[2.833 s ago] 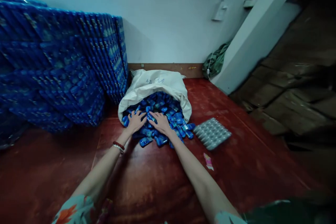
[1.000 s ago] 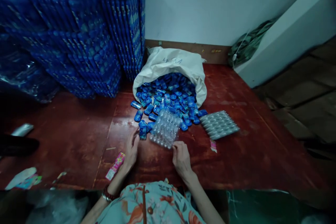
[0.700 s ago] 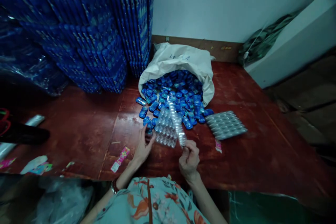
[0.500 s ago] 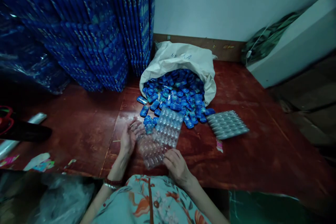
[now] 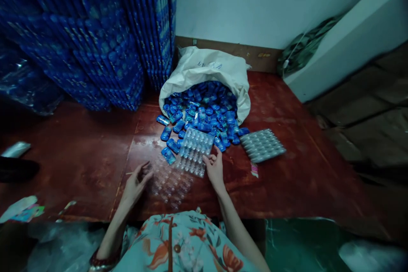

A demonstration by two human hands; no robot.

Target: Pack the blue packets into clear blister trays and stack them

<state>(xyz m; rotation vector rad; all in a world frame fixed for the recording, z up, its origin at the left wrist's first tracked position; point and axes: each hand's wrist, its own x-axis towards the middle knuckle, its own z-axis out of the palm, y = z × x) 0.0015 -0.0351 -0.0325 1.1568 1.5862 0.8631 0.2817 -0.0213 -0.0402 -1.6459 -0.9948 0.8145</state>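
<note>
Three trays lay on a red table [image 5: 95,144] before a person. The right hand [image 5: 214,169] met the right edge of the far tray [image 5: 196,146], thumb and fingers bent; whether they gripped it, one could not tell. The left hand [image 5: 135,185] hovered beside the near tray [image 5: 170,185], its fingers parted, curled and holding nothing. Blue packets [image 5: 204,108] spilled from the mouth of a white sack [image 5: 210,59] behind the far tray. The gray tray [image 5: 263,145] rested to the right, near a pink wrapper [image 5: 254,170]; blue stacks [image 5: 95,42] towered at left.
</note>
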